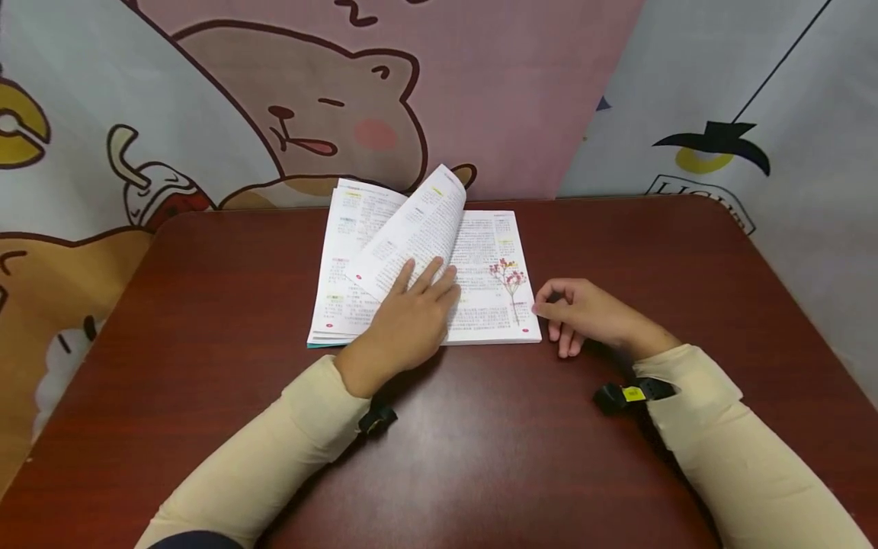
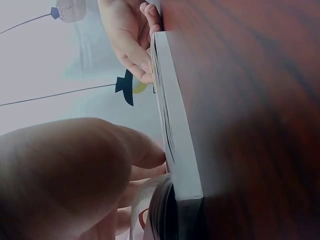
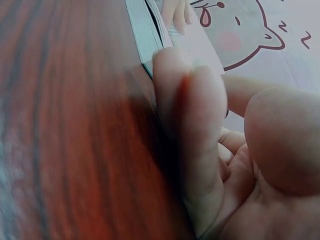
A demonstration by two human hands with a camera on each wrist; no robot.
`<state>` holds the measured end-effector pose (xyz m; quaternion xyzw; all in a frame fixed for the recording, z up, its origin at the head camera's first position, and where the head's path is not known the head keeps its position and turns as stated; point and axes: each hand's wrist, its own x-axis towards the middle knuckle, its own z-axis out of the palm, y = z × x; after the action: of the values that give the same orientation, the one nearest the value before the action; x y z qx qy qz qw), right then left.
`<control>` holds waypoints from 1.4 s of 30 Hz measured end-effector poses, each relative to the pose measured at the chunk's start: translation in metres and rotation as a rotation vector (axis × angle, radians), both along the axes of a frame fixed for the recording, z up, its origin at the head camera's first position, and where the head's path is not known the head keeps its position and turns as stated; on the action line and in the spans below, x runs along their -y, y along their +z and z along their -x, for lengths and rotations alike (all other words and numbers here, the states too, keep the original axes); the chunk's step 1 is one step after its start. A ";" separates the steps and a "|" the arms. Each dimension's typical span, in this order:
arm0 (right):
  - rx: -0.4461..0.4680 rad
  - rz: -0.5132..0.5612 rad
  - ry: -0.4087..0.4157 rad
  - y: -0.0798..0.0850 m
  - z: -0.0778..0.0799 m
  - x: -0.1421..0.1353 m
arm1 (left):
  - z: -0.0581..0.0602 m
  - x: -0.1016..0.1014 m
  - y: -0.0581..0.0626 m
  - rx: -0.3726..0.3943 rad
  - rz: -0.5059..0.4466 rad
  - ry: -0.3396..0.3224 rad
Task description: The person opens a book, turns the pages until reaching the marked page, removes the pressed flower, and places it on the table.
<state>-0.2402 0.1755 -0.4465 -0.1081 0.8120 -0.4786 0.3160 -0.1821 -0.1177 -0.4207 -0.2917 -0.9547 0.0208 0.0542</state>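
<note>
An open book point(image 1: 480, 320) with printed pages lies near the table's far edge. One loose leaf point(image 1: 418, 221) stands partly raised and slanted over the left pages. My left hand point(image 1: 414, 316) rests across the middle of the book, fingers extended over the lower part of that leaf and the right page. At the book's right edge, my right hand point(image 1: 583, 313) pinches the page edge between thumb and forefinger, its other fingers loosely bent beneath. In the left wrist view, the right hand point(image 2: 132, 40) is at the far end of the book's thick side.
The dark red-brown table point(image 1: 480, 450) extends around the book. Behind it hangs a cloth point(image 1: 521, 99) printed with cartoon bears. Each forearm has a cream sleeve and a black wrist strap point(image 1: 634, 393).
</note>
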 end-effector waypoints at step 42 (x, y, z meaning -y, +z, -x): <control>0.066 0.015 -0.105 0.013 0.005 0.004 | 0.002 -0.003 -0.005 0.229 -0.005 0.098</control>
<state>-0.2449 0.1713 -0.4335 -0.0520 0.8021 -0.5038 0.3164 -0.1841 -0.1144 -0.4257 -0.2449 -0.9679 -0.0122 -0.0557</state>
